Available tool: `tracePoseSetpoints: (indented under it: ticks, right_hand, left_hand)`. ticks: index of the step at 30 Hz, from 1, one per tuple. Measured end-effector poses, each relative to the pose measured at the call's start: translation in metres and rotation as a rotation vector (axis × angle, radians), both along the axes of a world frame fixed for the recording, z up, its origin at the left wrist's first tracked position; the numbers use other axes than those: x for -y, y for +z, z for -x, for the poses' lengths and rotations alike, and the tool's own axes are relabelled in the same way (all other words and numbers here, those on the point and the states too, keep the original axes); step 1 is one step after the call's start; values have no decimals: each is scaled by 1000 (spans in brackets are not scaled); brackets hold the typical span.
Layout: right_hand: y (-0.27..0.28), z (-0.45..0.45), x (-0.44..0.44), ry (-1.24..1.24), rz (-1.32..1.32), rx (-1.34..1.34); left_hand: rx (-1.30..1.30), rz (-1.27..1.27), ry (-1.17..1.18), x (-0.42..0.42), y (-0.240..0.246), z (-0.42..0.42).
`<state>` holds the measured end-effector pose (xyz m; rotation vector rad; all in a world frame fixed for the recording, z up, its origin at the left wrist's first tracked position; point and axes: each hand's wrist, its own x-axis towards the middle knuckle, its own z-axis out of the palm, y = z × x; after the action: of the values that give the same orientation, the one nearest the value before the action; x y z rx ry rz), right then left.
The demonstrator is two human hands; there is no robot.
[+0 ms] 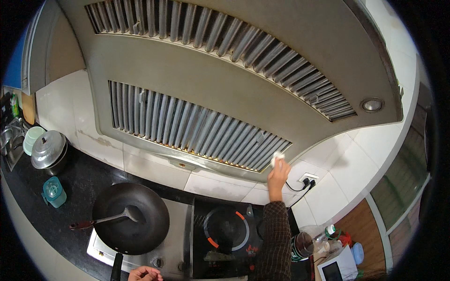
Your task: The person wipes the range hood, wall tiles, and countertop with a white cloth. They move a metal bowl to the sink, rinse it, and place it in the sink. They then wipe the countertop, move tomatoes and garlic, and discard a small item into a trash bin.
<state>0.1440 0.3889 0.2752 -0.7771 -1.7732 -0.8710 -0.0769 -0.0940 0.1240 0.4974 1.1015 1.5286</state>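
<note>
My right hand is raised to the underside of a range hood. Its fingers pinch a crumpled white wad, which looks like tissue or cloth, at the right end of the lower slatted filter. Brownish-yellow grease lines this filter's lower edge. At the bottom edge of the picture, my left hand is by the front of the gas stove, fingers loosely curled and partly cut off; I see nothing in it. A black wok rests on the stove with a metal spatula in it.
An induction cooktop lies below my right arm. On the left are a lidded metal pot and a teal container. Plugged cords hang from a wall socket. Bottles, including a dark jar, crowd the right.
</note>
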Motion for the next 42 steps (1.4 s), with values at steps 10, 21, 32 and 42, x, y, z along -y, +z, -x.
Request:
tracePoseSetpoints:
  ticks: [10,21,32,42]
  right_hand:
    - [-38,-20,-6,-145,466,-124]
    - [-67,22,-12,160,87,-331]
    - [29,153,56,454,85,-141]
    - [6,335,177,560,712,-93]
  left_hand:
    - [-51,-48,35,7,3,-3]
    - [-53,-101,134,33,0,-24]
    - [107,-109,7,96,-9,9]
    - [-25,59,475,290,-27,148]
